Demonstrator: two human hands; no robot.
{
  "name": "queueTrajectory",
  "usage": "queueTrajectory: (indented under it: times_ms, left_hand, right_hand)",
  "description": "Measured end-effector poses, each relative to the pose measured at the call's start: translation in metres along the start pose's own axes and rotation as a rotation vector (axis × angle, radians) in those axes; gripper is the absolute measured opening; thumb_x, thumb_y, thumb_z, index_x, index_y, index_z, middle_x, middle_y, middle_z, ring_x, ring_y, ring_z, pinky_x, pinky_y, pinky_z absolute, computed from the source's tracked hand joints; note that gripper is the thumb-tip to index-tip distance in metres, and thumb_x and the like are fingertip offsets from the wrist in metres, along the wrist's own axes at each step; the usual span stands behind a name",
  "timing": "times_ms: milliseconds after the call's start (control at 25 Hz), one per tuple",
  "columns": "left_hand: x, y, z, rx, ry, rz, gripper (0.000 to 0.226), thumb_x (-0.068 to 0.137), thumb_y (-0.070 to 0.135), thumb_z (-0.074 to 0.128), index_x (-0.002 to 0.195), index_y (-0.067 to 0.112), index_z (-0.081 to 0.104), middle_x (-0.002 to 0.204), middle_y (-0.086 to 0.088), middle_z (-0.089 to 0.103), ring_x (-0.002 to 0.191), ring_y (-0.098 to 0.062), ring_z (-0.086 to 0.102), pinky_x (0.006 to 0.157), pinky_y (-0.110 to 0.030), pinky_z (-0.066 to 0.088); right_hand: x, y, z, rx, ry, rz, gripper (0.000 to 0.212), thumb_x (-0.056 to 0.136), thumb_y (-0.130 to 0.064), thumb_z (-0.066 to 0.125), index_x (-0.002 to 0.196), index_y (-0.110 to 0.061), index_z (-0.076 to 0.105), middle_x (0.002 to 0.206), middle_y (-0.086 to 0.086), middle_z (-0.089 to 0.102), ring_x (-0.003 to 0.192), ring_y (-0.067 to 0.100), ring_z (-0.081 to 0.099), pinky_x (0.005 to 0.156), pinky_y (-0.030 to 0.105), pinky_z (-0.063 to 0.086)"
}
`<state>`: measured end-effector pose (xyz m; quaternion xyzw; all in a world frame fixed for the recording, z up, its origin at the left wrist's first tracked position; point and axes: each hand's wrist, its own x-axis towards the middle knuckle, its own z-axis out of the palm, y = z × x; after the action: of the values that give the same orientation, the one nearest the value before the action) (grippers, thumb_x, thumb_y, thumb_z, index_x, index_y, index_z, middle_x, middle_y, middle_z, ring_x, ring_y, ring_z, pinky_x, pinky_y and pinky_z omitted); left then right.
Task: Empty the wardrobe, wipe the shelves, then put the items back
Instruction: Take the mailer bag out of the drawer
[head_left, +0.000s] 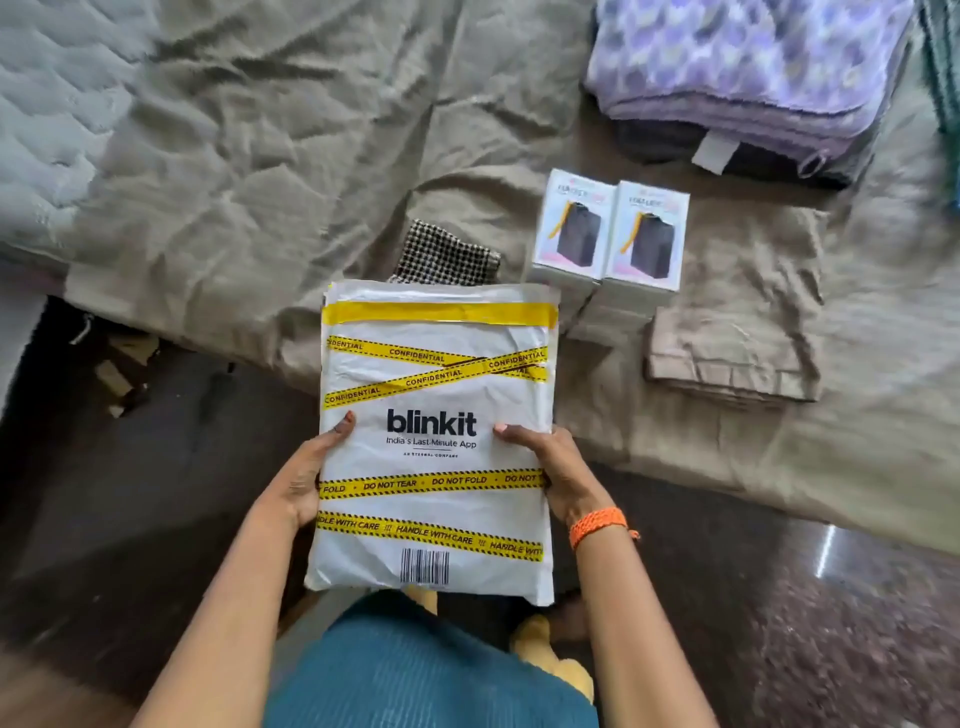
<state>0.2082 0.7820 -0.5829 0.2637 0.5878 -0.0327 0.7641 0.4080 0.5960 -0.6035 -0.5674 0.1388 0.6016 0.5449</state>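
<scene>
Both forearms are reaching forward: the left hand (304, 483) and right hand (553, 475) are gripping opposite side edges of a flat white plastic mailer crossed by yellow warning tape (434, 441), thumbs on top. It is overhanging the wrinkled beige bedsheet (260, 208); two small white cartons (610, 234) are standing at 1 o'clock.

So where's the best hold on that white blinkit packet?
By its two long side edges, about mid-height, as the left hand and right hand do. The blinkit packet is flat, wide and floppy, so an edge pinch from both sides likely keeps it unfolded.
</scene>
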Motion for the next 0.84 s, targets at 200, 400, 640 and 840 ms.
queueTrajectory:
  times_ms: [200,400,640,840]
  left_hand:
    - [-0.004,0.107,-0.096,-0.116,0.105,0.146,0.078,0.049,0.045,0.090,0.117,0.015,0.067,0.119,-0.018,0.065,0.107,-0.039,0.063,0.083,-0.065,0.049]
    - [0.062,0.261,-0.103,-0.013,0.184,0.430,0.095,0.045,0.059,0.088,0.126,0.018,0.061,0.125,-0.010,0.064,0.119,-0.031,0.058,0.098,-0.054,0.045]
    - [0.148,0.376,0.035,0.496,-0.084,0.537,0.027,0.084,0.007,0.068,0.110,0.009,0.063,0.105,-0.012,0.070,0.082,-0.020,0.067,0.070,-0.027,0.057]
    - [0.211,0.397,0.108,0.438,-0.001,0.560,0.038,0.085,-0.011,0.059,0.122,-0.001,0.055,0.089,-0.006,0.061,0.057,-0.009,0.061,0.044,-0.018,0.052]
  right_hand:
    - [0.069,-0.047,0.147,-0.145,-0.168,0.008,0.031,0.066,0.000,0.069,0.098,-0.002,0.068,0.090,0.017,0.072,0.072,0.028,0.068,0.070,0.041,0.059]
    - [0.121,-0.114,0.205,-0.202,-0.218,-0.145,0.037,0.073,-0.002,0.076,0.108,-0.003,0.067,0.103,0.016,0.072,0.092,0.033,0.069,0.083,0.049,0.057]
    - [0.182,-0.222,0.176,0.112,0.382,-0.462,0.023,0.079,0.008,0.069,0.098,-0.003,0.064,0.089,0.011,0.069,0.078,0.026,0.066,0.070,0.033,0.059]
    - [0.245,-0.326,0.130,-0.010,0.624,-0.608,0.016,0.078,0.001,0.069,0.075,-0.013,0.063,0.081,0.004,0.065,0.079,0.020,0.061,0.077,0.037,0.054]
